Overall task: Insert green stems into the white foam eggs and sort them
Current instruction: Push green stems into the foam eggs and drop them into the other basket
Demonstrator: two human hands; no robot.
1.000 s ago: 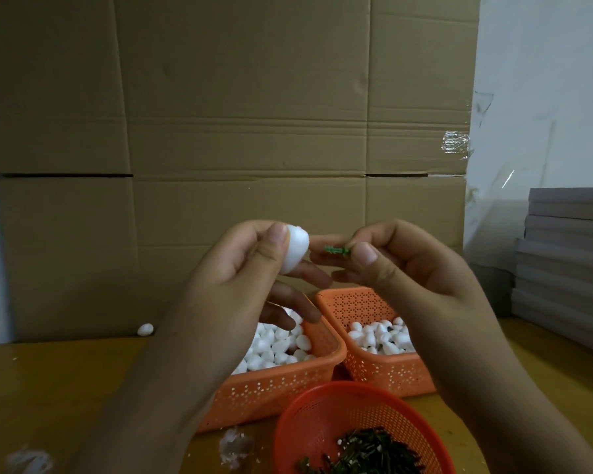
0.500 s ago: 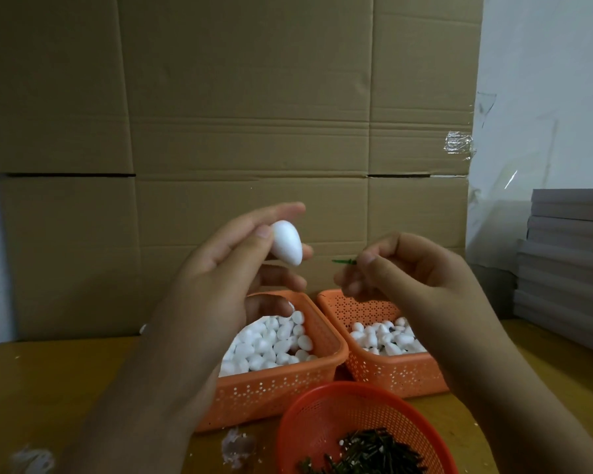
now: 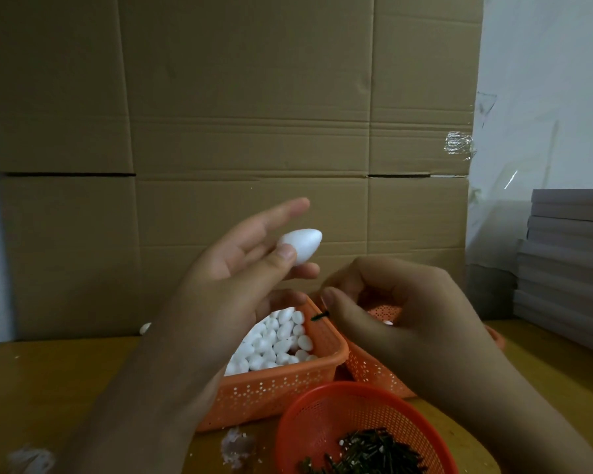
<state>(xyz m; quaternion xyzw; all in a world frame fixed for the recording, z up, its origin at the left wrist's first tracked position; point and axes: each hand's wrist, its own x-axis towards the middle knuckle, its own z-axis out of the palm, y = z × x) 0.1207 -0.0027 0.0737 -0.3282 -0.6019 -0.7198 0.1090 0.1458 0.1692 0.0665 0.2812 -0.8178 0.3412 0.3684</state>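
My left hand (image 3: 240,278) pinches a white foam egg (image 3: 302,249) between thumb and fingers, its pointed end facing right, index finger stretched out above it. My right hand (image 3: 401,313) sits lower right of the egg, fingers curled, pinching a short green stem (image 3: 319,316) that pokes out to the left. Egg and stem are apart. Below, an orange rectangular basket (image 3: 281,388) holds several plain foam eggs (image 3: 274,340). A second orange basket (image 3: 374,374) sits to its right, mostly hidden by my right hand. A round red basket (image 3: 308,415) in front holds several green stems (image 3: 367,453).
A cardboard wall (image 3: 240,131) stands behind the wooden table (image 3: 65,384). A loose foam egg (image 3: 145,328) lies at its foot on the left. Foam scraps (image 3: 235,448) lie in front of the baskets. Stacked grey boards (image 3: 569,268) rise at the right.
My hands have drawn apart: the left turned the egg so it points right and extended its index finger; the right dropped lower with the stem.
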